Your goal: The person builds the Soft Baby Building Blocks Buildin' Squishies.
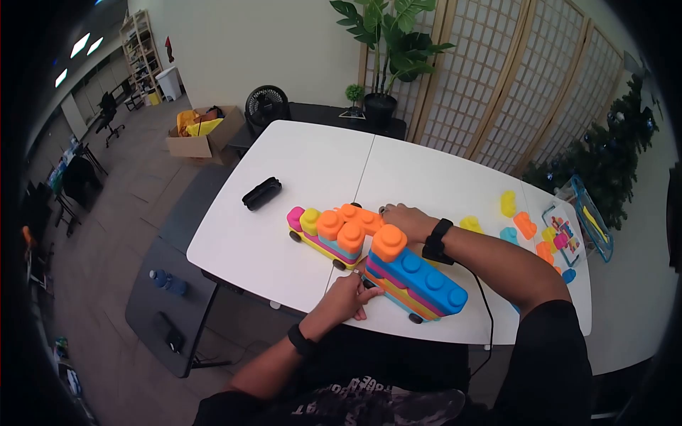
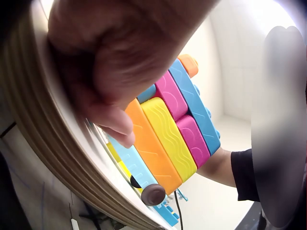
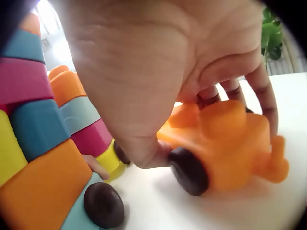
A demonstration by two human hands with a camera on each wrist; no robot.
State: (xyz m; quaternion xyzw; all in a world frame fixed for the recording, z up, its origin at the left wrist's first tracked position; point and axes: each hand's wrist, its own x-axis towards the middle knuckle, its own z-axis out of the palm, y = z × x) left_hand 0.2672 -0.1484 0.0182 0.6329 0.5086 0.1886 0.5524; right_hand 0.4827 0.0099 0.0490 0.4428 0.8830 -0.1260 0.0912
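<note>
My right hand (image 1: 406,221) holds an orange wheeled toy wagon base (image 3: 225,148), the thumb beside a dark wheel and the fingers over the far side. Next to it, a tall stacked block wagon (image 1: 419,280) in blue, pink, yellow and orange stands on a light blue wheeled base, an orange block on top. My left hand (image 1: 342,298) pinches the low end of this wagon, with the thumb (image 2: 117,127) along its near side and a fingertip (image 3: 96,166) showing past its end. A second block wagon (image 1: 323,238) with a yellow base stands just left of it.
Loose blocks (image 1: 524,224) and a picture sheet (image 1: 574,245) lie at the table's right end, by a clear blue-edged bag (image 1: 593,220). A black case (image 1: 261,193) sits on the left part of the white table (image 1: 305,153). A black cable (image 1: 491,312) hangs over the near edge.
</note>
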